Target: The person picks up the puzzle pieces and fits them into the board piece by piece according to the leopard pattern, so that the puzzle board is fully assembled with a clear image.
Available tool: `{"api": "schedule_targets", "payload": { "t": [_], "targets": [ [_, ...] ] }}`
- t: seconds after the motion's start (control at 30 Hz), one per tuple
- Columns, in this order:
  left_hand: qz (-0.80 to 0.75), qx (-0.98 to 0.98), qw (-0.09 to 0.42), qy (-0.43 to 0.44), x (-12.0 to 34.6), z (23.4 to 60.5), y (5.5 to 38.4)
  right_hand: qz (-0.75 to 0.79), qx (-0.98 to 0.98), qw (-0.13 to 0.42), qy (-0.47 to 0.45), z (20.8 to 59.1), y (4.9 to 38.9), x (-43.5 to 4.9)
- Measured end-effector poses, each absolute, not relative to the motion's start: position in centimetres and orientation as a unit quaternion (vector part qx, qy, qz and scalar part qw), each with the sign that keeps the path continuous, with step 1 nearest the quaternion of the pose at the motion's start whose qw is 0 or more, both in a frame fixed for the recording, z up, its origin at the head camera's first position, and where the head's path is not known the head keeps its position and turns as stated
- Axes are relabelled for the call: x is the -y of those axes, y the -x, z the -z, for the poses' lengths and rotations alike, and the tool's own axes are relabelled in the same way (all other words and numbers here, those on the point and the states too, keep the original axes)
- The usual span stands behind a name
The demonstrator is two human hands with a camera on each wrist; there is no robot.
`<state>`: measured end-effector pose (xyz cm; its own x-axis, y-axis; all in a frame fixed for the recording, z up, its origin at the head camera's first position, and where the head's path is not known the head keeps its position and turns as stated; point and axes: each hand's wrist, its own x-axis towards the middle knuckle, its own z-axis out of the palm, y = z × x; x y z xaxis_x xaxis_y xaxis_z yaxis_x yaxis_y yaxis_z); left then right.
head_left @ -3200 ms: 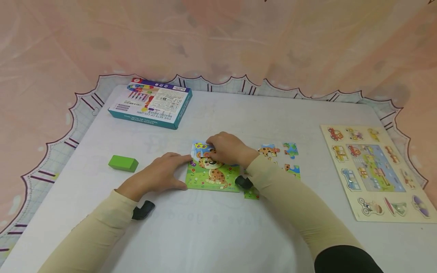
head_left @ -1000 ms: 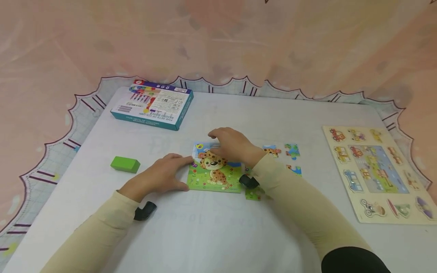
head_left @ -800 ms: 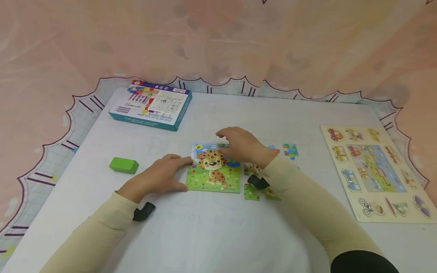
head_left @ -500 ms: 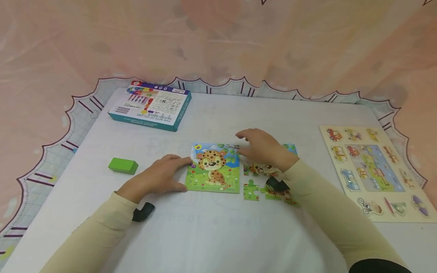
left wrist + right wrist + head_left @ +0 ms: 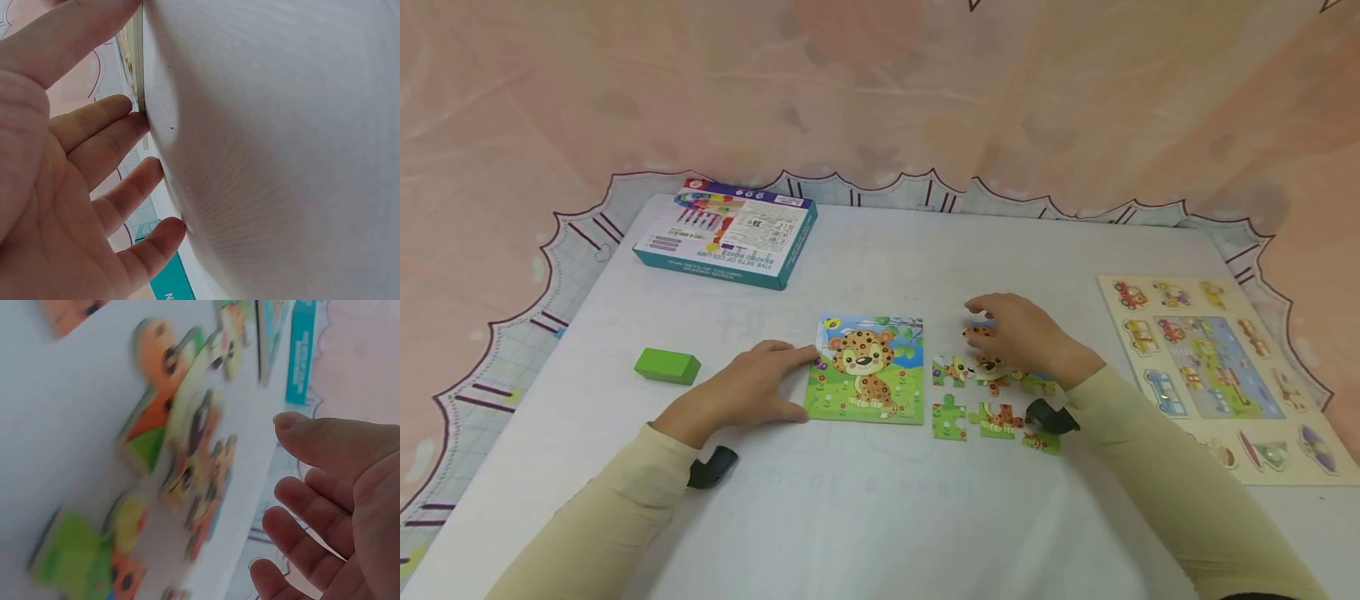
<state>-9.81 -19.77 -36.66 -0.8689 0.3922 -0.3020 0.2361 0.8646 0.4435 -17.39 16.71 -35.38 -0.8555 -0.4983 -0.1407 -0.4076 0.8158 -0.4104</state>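
My left hand [image 5: 748, 383] rests on the table at the left edge of a square leopard picture board [image 5: 867, 375], fingertips and thumb right at its side. In the left wrist view, the fingers [image 5: 103, 150] are spread and fairly straight against the white surface and the board's edge. Over the loose jigsaw pieces to the board's right hovers my right hand [image 5: 1026, 333], thumb and fingers apart, holding nothing. Several jigsaw pieces [image 5: 950, 421] with leopard and grass parts lie beneath and in front of it; the hand covers some of them. The right wrist view shows those pieces [image 5: 161, 359] blurred beside the fingers.
A green block [image 5: 667, 366] lies left of my left hand. Behind it is a flat teal-edged box [image 5: 730, 233]. A wooden vehicle puzzle board [image 5: 1157, 433] lies at the far right. The white table [image 5: 850, 517] has a scalloped cloth border at the back and sides.
My right hand has left the upper part of the leopard board and moved right over the loose pieces, uncovering the picture's top. My left hand has stayed at the board's left edge.
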Motion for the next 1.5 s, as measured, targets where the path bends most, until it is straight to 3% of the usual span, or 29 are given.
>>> {"api": "schedule_targets", "payload": {
  "t": [0.5, 1.5],
  "targets": [
    [-0.201, -0.946, 0.193, -0.165, 19.8, 36.8, 9.7, 0.183, -0.950, 0.124, 0.219, 36.8, 17.9, -19.7],
    [-0.198, -0.946, 0.195, -0.168, 19.8, 36.7, 9.7, 0.164, -0.953, 0.132, 0.218, 36.8, 18.6, -19.5]
  ]
}}
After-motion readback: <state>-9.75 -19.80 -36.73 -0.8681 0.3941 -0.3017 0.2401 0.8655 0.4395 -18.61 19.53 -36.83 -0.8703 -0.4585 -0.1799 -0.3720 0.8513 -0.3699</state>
